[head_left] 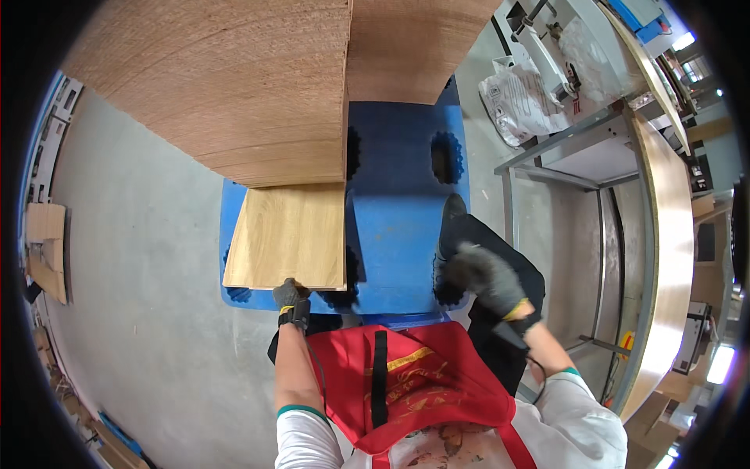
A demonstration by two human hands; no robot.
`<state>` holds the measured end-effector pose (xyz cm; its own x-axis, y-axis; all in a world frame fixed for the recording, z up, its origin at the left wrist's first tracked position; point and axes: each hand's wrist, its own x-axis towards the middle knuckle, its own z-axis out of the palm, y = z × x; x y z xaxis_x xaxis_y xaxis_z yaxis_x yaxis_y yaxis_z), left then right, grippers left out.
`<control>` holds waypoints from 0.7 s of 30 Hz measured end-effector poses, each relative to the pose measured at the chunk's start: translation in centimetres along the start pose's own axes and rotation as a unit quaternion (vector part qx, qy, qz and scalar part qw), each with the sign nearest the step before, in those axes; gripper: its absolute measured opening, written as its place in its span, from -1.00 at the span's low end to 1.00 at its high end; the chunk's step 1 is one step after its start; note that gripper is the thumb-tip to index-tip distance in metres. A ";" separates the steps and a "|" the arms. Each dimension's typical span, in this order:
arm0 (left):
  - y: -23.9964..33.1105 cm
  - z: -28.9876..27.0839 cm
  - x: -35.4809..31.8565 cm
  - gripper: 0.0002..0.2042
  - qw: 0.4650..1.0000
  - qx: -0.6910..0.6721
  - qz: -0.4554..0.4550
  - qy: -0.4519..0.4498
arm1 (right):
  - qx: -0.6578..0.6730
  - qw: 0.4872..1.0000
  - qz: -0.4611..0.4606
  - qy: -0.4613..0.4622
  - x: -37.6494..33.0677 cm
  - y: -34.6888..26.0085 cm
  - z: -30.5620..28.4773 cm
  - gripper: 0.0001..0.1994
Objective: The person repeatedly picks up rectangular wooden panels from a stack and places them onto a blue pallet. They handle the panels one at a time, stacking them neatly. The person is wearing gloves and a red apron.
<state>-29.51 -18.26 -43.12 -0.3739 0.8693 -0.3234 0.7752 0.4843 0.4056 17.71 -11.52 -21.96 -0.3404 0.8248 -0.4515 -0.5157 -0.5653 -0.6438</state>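
My left hand (291,295), in a dark grey glove, is closed on the near edge of a light wooden board (293,234). The board lies at the near left of a blue plastic pallet (398,234), its far end against a tall stack of boards (266,117). My right hand (486,275), also gloved, hovers over my right leg near the pallet's right edge. Motion smears its fingers, so I cannot make out whether it holds anything.
Another tall wooden stack (414,55) stands at the pallet's far side. To the right is a metal-framed workbench (656,234), with a white plastic sack (519,102) on the floor beyond it. Wooden pieces (48,242) lie at the far left. My foot (453,211) is on the pallet's right side.
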 end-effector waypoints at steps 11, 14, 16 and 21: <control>-4.4 8.9 3.7 -0.54 0.990 -0.139 -0.005 0.012 | -0.150 0.942 -0.214 0.210 -5.0 -11.2 -4.1 -0.58; 6.5 1.9 4.8 -0.75 0.990 -0.128 0.053 -0.040 | -0.134 0.908 -0.302 0.258 -8.3 -17.8 -4.1 -0.65; 9.2 2.4 6.4 -0.78 0.780 -0.618 -0.039 -0.096 | -0.156 0.859 -0.434 0.221 -8.5 -24.6 -7.2 -0.67; 19.9 -2.1 0.1 -0.67 0.662 -0.722 -0.058 -0.193 | 0.126 0.851 -0.478 0.176 -6.2 -41.0 -8.6 -0.58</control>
<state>-15.15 -8.27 -33.31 -0.0142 0.8627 -0.5054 -0.6465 0.3777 0.6629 47.75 6.45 1.95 0.5644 0.8253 0.0184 -0.5918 0.4201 -0.6879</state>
